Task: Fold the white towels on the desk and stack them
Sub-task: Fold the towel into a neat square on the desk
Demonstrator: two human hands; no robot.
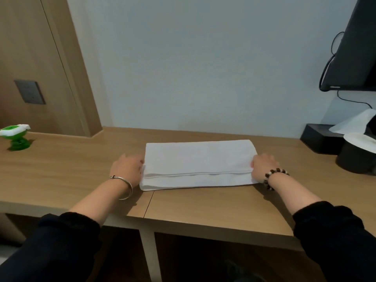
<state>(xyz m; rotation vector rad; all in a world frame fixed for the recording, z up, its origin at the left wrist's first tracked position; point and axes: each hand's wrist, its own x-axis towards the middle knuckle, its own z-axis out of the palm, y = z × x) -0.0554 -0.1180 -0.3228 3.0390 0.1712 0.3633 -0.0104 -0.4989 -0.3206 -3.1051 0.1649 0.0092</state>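
Observation:
A white towel (198,161) lies folded into a long flat band across the middle of the wooden desk (61,171), with a hem line running near its front edge. My left hand (127,168) is at the towel's left end, its fingers curled round the edge there. My right hand (262,166) grips the right end in the same way. Both forearms reach in from the near edge of the desk. Only this one towel shows on the desk.
A green and white toy (16,137) stands at the far left. At the right are a black tissue box (321,137) with a tissue sticking out and a black round container (356,157). A dark screen (354,49) with cables hangs on the wall above.

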